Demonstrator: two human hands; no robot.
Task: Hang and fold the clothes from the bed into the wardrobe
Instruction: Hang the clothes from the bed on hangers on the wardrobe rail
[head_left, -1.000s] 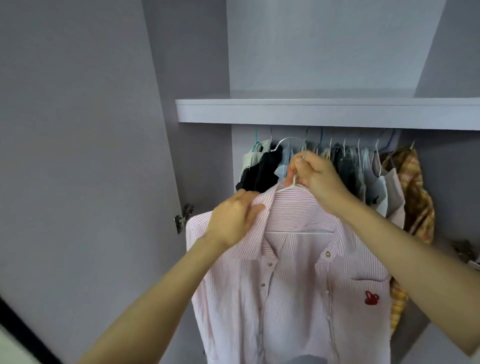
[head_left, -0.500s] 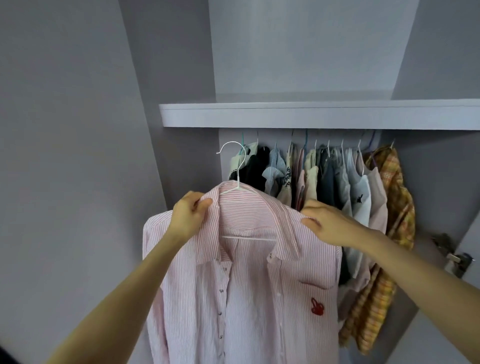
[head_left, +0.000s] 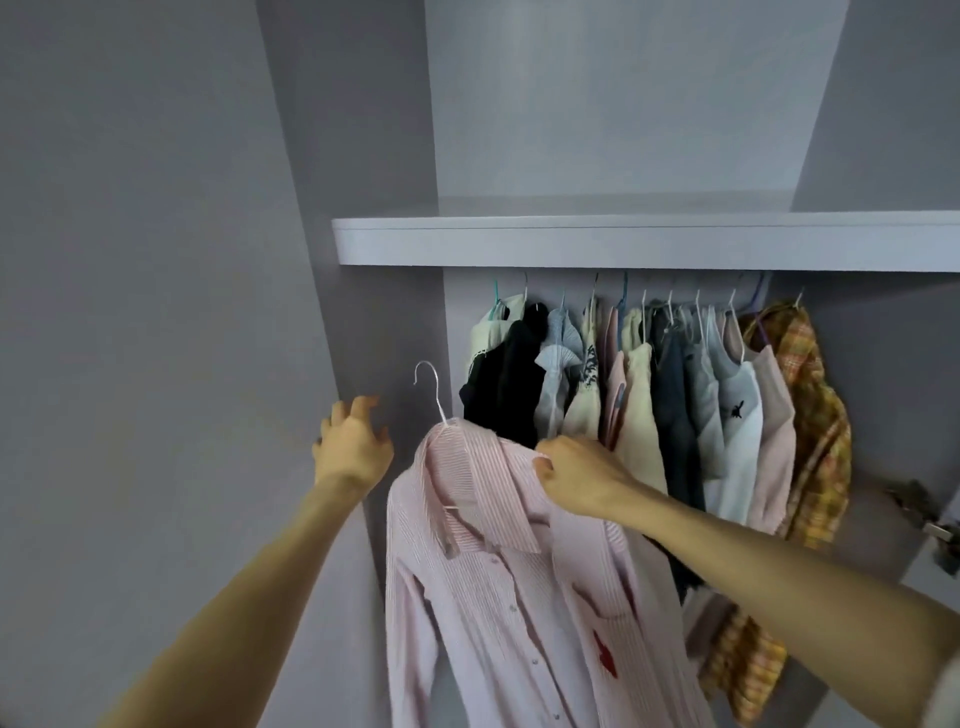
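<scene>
Two hands: right hand (head_left: 576, 480) grips one striped shirt (head_left: 519, 597); left hand (head_left: 353, 447) free.

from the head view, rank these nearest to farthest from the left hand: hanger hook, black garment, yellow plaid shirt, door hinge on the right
Measured from the left hand:
1. hanger hook, just to its right, above the pink striped shirt.
2. black garment, near the left end of the hanging row.
3. yellow plaid shirt, at the row's right end.
4. door hinge, at the far right edge.
</scene>
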